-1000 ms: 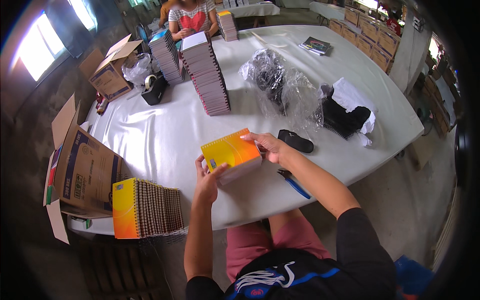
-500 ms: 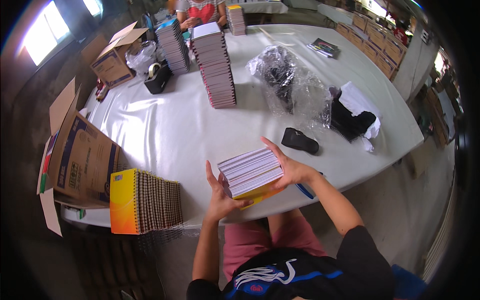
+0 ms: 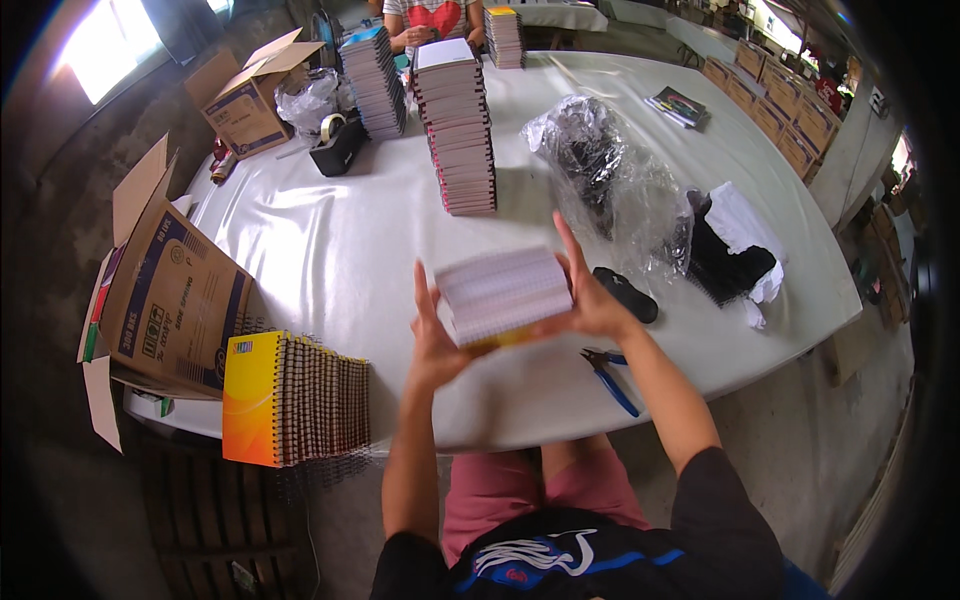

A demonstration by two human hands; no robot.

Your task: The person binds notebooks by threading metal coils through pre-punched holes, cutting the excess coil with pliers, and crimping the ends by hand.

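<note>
Between my two palms is a block of notebooks [image 3: 505, 292], its white page edges facing up and a yellow-orange cover showing along the near lower side. My left hand [image 3: 437, 345] presses its left end, thumb below and fingers pointing up. The right end is gripped by my right hand [image 3: 597, 302], with the index finger raised and the thumb along the near side. The page edges are smeared by motion. Blue-handled cutting pliers [image 3: 612, 384] lie on the table beside my right forearm. Behind that wrist is a small black pouch [image 3: 630, 296].
A row of yellow spiral notebooks [image 3: 252, 400] stands at the table's left edge by an open carton [image 3: 185, 295]. Tall notebook stacks [image 3: 462, 140] rise at the far side, near a tape dispenser [image 3: 340, 150] and another person. Crumpled clear plastic [image 3: 640, 215] and black cloth [image 3: 735, 262] lie right.
Both hands have lifted the notebook block up and away from me, turning it slightly. The pliers, partly hidden behind my right arm before, now show. The whole view has shifted a little.
</note>
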